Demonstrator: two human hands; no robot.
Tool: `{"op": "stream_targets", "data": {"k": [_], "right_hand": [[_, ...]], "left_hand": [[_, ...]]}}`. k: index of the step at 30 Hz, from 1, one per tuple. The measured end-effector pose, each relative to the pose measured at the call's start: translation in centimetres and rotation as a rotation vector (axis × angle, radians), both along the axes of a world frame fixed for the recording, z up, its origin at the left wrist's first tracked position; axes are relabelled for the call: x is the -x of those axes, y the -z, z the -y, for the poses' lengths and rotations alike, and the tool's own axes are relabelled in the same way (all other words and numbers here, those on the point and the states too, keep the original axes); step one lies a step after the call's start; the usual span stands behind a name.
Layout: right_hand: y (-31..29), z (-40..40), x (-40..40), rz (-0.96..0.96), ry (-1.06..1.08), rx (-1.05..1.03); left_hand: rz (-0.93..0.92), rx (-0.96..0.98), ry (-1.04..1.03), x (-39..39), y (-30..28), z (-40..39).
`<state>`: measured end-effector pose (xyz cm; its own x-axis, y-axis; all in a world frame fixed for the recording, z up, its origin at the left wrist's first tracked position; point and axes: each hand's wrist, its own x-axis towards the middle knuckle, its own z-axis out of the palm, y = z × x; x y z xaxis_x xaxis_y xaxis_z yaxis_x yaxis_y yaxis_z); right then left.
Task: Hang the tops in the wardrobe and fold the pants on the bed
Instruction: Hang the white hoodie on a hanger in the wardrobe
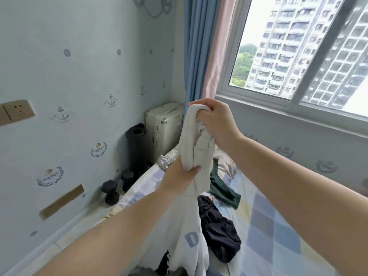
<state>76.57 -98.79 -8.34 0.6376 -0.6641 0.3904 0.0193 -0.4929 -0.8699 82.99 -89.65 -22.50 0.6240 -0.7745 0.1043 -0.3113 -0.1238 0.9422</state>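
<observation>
A white top [191, 226] hangs in the air above the bed [278, 236], held up by both hands. The right hand [215, 120] is the higher of the two: its fingers are curled round a bunched end of the fabric at the very top of the garment, in front of the blue curtain [196, 46] and the window [298, 46]. The left hand [179, 176] sits lower and slightly to the left, its fingers and thumb wrapped round the gathered cloth partway down. Between the two hands the fabric runs as a thick twisted rope; below the left hand it spreads out and drops towards the bottom edge of the view, showing a blue letter print.

On the checked bedcover, just right of the hanging top, lies a crumpled black garment [219, 232]. Beyond it, nearer the window wall, lies a dark green garment [223, 190], partly hidden behind the white fabric. Whether either is a top or pants cannot be told.

On the floor at the left of the bed stand black dumbbells [111, 190], a rolled black mat [137, 148] and a white suitcase [165, 124] in the corner.
</observation>
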Motion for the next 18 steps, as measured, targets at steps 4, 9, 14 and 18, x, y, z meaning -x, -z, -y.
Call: {"op": "stream_targets", "data": {"k": [4, 9, 14, 18], "right_hand": [[-4.2, 2.0, 4.2, 0.023, 0.121, 0.147], [-8.7, 5.9, 9.7, -0.059, 0.35, 0.429], [-12.0, 7.8, 14.1, -0.21, 0.418, 0.613], [-10.1, 7.3, 16.8, -0.441, 0.434, 0.592]], "left_hand": [[0.012, 0.148, -0.019, 1.1, -3.6, 0.6], [0.057, 0.255, 0.076, 2.9, -10.2, 0.6], [0.019, 0.316, 0.071, 4.3, -14.9, 1.5], [-0.079, 0.318, 0.057, 6.4, -17.6, 2.5]]}}
